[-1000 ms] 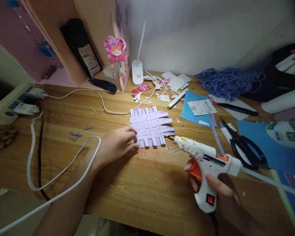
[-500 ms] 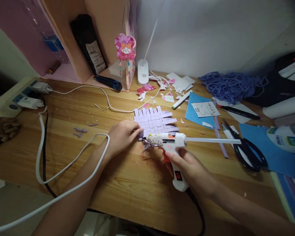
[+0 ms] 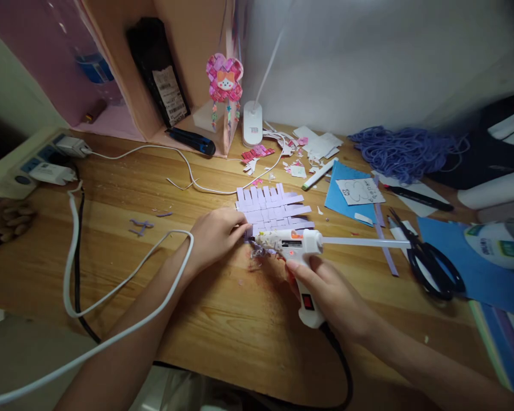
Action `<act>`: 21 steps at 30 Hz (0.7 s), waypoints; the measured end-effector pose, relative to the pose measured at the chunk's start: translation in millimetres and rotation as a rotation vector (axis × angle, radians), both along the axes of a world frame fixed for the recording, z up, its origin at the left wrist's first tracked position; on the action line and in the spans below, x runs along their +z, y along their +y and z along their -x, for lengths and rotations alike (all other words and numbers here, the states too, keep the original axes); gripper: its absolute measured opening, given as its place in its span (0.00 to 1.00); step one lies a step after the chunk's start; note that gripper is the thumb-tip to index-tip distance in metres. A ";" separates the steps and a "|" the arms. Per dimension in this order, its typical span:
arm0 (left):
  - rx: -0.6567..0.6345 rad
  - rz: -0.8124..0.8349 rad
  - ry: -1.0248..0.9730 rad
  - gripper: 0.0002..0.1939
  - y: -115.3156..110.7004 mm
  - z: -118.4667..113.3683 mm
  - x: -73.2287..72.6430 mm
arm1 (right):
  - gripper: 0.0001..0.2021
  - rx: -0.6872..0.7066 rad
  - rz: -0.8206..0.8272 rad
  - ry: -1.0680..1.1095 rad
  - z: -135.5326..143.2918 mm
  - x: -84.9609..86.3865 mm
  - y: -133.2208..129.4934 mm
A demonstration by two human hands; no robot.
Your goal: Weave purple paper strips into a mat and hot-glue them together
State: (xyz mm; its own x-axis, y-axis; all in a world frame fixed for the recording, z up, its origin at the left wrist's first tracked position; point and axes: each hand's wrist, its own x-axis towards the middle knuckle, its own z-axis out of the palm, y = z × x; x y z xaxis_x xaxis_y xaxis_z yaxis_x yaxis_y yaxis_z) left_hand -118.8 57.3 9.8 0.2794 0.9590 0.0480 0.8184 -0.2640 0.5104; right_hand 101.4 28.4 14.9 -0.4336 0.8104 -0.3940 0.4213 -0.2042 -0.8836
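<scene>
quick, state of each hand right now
Left hand: at the near-left corner of the woven lilac paper; pinching or pressing, can't tell.
Right hand: closed around the glue gun.

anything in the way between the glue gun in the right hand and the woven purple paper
Nothing visible is. The glue gun, in the right hand, reaches to the near left corner of the woven paper, close to the left hand.
</scene>
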 end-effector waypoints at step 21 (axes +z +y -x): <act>-0.138 0.079 0.164 0.11 -17.2 -1.6 11.5 | 0.18 -0.323 0.210 0.283 -19.5 -2.4 -19.1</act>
State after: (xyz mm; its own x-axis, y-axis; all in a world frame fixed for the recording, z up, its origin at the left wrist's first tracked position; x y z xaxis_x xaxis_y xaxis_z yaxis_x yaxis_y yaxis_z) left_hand -117.2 40.1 21.3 0.4066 0.9099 -0.0824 0.8507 -0.3442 0.3972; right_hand 120.9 9.3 12.6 -0.2868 0.8366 -0.4667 0.0555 -0.4718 -0.8799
